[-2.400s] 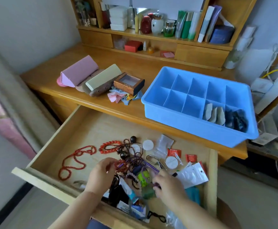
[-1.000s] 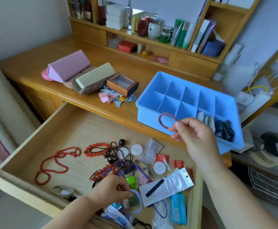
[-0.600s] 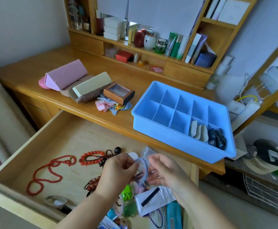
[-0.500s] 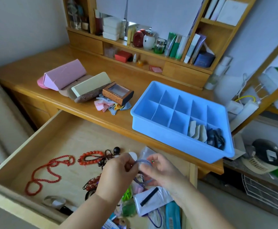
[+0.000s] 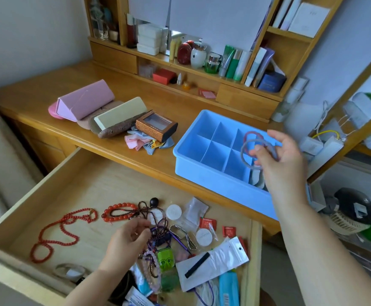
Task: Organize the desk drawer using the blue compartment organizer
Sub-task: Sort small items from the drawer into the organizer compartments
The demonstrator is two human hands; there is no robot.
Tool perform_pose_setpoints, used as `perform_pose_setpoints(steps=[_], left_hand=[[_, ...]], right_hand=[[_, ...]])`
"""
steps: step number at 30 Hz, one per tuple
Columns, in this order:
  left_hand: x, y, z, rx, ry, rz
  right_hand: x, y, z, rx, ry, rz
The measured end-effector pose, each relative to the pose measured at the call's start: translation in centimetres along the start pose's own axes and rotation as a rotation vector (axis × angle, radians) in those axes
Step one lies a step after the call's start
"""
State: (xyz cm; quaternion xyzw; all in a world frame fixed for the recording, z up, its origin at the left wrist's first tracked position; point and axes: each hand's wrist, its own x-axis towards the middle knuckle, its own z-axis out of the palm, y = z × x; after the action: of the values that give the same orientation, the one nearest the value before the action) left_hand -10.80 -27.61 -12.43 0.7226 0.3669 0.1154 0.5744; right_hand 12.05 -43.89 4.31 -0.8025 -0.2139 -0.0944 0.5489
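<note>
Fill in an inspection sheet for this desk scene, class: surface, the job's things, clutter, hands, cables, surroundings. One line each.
Surface: wooden desk with its drawer pulled open.
Job's things: blue organizer on the desk; most compartments in view look empty, a pink hair tie lies in one and some pale items in a near one.
Clutter: red bead strings, sachets, a plastic pouch and cords heaped in the drawer; pink case and small box on the desk.
Hands: right hand pinches a grey hair tie over the organizer; left hand grips a dark cord.
Cables: yellow wire at right.
Surroundings: shelf of bottles and books.
</note>
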Motion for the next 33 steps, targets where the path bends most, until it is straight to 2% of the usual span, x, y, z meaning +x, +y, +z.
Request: perform_pose_setpoints(steps=[3,5,8,11,13,15,17,20,21,23,25,27,29,31,33], left_hand=[[0.1,-1.2,-0.4,0.05,0.031,-0.031],[0.3,-1.7,-0.8,0.052,0.039,-0.055],[0.7,-2.0,-1.4,0.038,0.096,-0.082],[0.9,-2.1,-2.1,0.037,0.137,-0.082],[0.9,-2.3,-2.6,0.06,0.15,-0.072],[0.8,-2.4,-3.0,0.088,0.149,-0.076],[0.8,-2.7,-3.1,0.139,0.152,-0.08],[0.8,-3.1,-3.2,0.33,0.127,-0.022],[0.9,-3.2,-3.3,0.413,0.093,0.003],[1.0,-3.5,-3.4,0.579,0.003,0.017],[1.0,-4.0,-3.3,0.739,-0.078,-0.043],[0.9,-4.3,-3.1,0.848,-0.116,-0.121],[0.9,-4.4,-2.9,0.861,-0.127,-0.147],[1.1,-4.3,-2.6,0.876,-0.131,-0.111],[1.2,-4.2,-2.5,0.861,-0.093,-0.061]], right_hand=[[1.4,2.4,1.3,-0.467,-0.175,0.068],[1.4,3.4,1.9,-0.637,-0.258,0.078],[1.4,3.6,2.7,-0.7,-0.331,-0.002],[1.6,3.4,3.6,-0.799,-0.464,0.004],[1.5,3.4,3.9,-0.799,-0.446,0.008],[1.1,3.5,4.0,-0.739,-0.359,-0.048],[0.7,3.5,4.0,-0.71,-0.263,-0.193],[-1.1,3.1,3.7,-0.633,-0.106,-0.641],[-2.4,2.9,3.8,-0.601,-0.109,-0.765],[-6.1,3.2,4.5,-0.532,-0.264,-0.887],[-10.4,4.3,5.7,-0.453,-0.536,-0.786],[-13.9,5.6,7.0,-0.396,-0.806,-0.52],[-16.6,6.6,8.6,-0.42,-1.0,-0.311],[-18.6,7.4,10.2,-0.516,-1.087,-0.249],[-19.7,7.6,11.5,-0.685,-1.101,-0.211]])
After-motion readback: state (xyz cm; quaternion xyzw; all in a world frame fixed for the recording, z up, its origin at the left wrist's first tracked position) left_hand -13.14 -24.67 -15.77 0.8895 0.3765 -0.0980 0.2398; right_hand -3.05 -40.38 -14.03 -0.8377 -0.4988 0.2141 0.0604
